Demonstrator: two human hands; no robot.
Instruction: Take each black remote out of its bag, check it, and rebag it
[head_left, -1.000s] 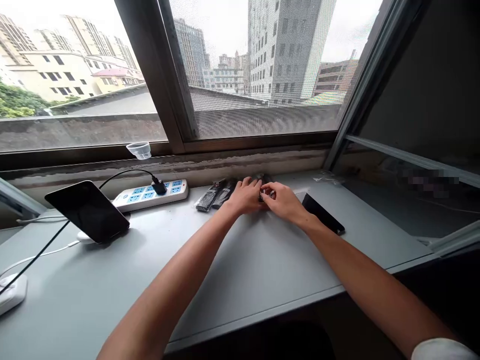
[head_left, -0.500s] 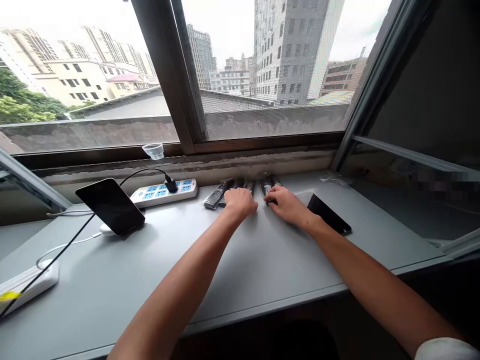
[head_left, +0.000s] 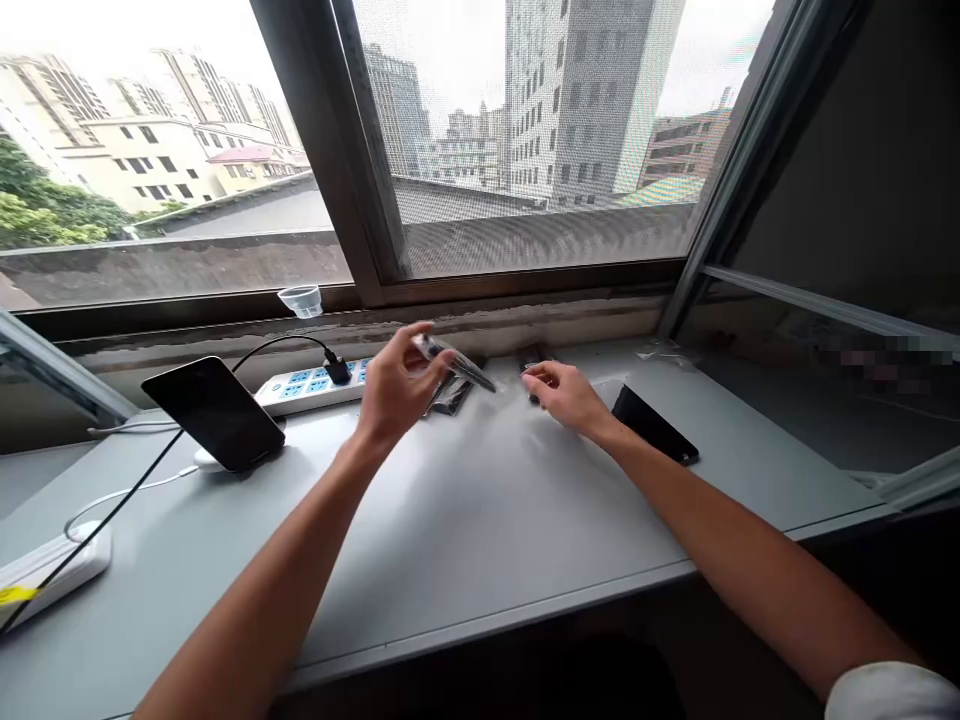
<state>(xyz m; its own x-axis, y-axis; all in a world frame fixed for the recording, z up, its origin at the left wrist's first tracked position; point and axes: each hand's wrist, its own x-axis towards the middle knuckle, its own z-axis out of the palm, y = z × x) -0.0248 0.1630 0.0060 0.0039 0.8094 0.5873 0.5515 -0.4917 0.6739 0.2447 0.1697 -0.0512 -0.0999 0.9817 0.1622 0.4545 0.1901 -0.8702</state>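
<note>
My left hand [head_left: 397, 390] is closed on a slim dark packet in clear plastic [head_left: 469, 370], raised above the table and tilted down to the right. Motion blurs it, so its contents cannot be told. Below it lie more dark plastic-wrapped packets [head_left: 450, 396], partly hidden by the hand and the held one. My right hand [head_left: 568, 397] rests low over the table with thumb and fingers drawn together. Something dark shows beneath its fingertips, too covered to name. Just behind that hand lie further dark packets [head_left: 534, 354].
A black flat case [head_left: 654, 425] lies right of my right hand. At left, a tablet [head_left: 217, 412] leans on a stand before a power strip [head_left: 296, 387] with a black plug. Cables run to another white strip [head_left: 60, 570]. A clear plastic cup [head_left: 301, 300] sits on the window ledge.
My left hand has lifted one packet from the row and moved up and left, turning its palm to the right. My right hand has barely shifted.
</note>
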